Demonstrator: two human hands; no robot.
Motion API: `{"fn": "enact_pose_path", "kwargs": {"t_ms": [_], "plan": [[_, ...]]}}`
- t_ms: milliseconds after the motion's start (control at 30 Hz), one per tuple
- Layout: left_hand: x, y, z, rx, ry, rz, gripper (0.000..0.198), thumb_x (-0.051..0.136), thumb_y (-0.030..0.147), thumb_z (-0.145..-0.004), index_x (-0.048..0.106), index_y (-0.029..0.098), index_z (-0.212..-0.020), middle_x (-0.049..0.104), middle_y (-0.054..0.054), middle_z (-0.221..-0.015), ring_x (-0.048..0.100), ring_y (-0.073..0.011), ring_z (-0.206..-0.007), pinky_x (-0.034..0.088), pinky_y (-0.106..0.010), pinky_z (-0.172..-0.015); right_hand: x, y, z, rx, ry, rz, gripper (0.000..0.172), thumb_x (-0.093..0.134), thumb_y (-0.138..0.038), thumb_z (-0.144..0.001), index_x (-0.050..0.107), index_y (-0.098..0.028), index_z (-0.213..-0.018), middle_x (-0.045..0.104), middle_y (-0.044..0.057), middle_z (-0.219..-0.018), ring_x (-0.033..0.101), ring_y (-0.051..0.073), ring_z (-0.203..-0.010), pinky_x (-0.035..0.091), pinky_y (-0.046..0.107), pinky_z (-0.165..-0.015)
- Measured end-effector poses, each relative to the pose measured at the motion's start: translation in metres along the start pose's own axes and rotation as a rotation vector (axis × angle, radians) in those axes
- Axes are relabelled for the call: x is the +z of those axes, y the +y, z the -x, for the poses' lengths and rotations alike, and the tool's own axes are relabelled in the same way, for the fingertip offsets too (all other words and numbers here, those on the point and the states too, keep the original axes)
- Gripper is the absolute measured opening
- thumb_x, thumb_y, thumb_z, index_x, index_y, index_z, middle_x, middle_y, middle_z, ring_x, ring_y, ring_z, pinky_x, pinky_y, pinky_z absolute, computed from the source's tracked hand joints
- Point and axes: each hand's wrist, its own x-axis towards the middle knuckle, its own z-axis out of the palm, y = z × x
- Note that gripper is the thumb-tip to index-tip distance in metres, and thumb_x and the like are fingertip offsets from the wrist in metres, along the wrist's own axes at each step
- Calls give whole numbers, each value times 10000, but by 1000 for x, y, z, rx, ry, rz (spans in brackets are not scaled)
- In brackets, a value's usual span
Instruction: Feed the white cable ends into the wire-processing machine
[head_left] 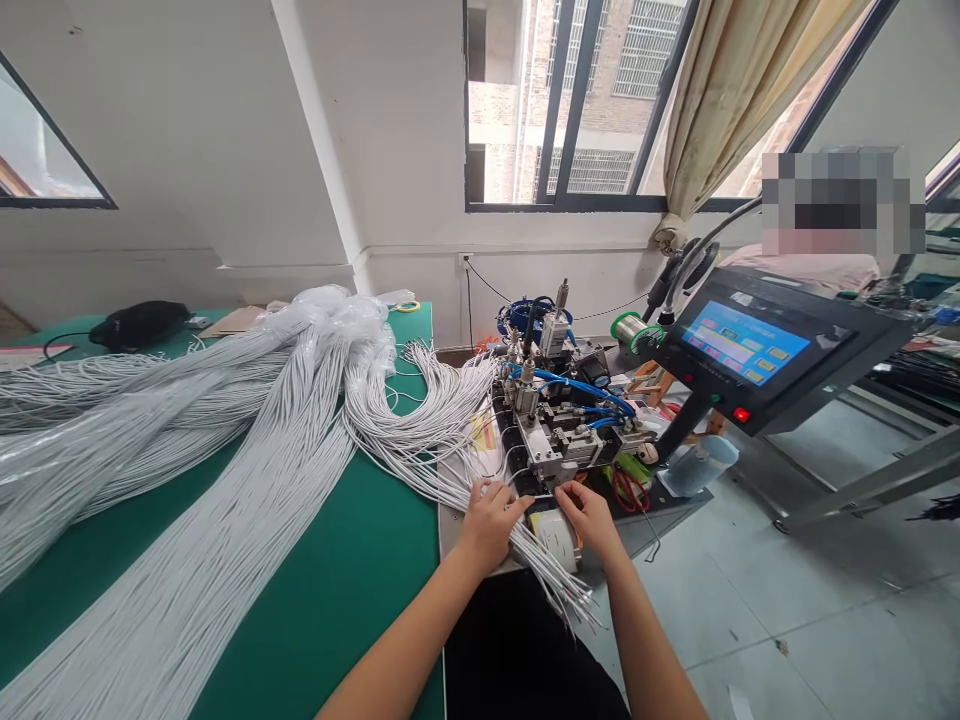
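My left hand (pixel 489 522) is closed around a thin white cable (pixel 541 496) at the front of a small bench machine (pixel 547 440). My right hand (pixel 589 514) pinches near the same cable's end, just right of my left; its fingertips partly hide the tip. Below my hands a bundle of loose white cables (pixel 551 570) hangs over the edge, their stripped ends toward my lap. More white cables (pixel 442 400) curve in from the left, past the machine's side. A white boxy part (pixel 556 540) sits between my hands, under the cable.
Long bundles of white cables (pixel 277 440), partly in plastic, cover the green table (pixel 382 560). At the right stand a touchscreen panel (pixel 746 345), a solder wire spool (pixel 631 332), red-handled scissors (pixel 630 490) and a clear plastic container (pixel 699 466). Another person (pixel 817 260) is behind the panel.
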Motion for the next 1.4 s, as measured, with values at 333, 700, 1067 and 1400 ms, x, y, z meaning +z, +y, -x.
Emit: {"fn": "enact_pose_path", "kwargs": {"t_ms": [333,700,1067,1400], "plan": [[-2,1,-2,-69,-78,24,503,505,69,-731,575,262,-1190,602,-64,-963,508,-236,-985,284,-452,-963,8,19,-11,89,-50,-204,307,555,-467,-793,525,-191,-663,490,-18,-628,440,155,-619,337,256,-590],[-2,1,-2,-97,-64,45,503,524,73,-702,593,276,-1157,613,-66,-955,524,-243,-990,229,-509,-1012,13,24,-19,247,-160,-396,327,546,-479,-709,443,-201,-569,390,-64,-504,331,98,-474,262,227,-478],[-1,1,0,-89,-46,49,477,529,59,-691,624,263,-1112,625,-76,-981,512,-252,-1063,226,-517,-1032,17,26,-10,325,-117,-471,426,602,-588,-674,439,-204,-591,403,-63,-518,350,98,-478,303,228,-480],[0,0,1,-76,-7,76,464,527,53,-682,628,241,-1093,631,-77,-1019,515,-251,-1071,246,-507,-1031,8,24,5,288,18,-381,497,618,-678,-652,545,-189,-607,500,-14,-534,440,144,-516,325,252,-479]]}}
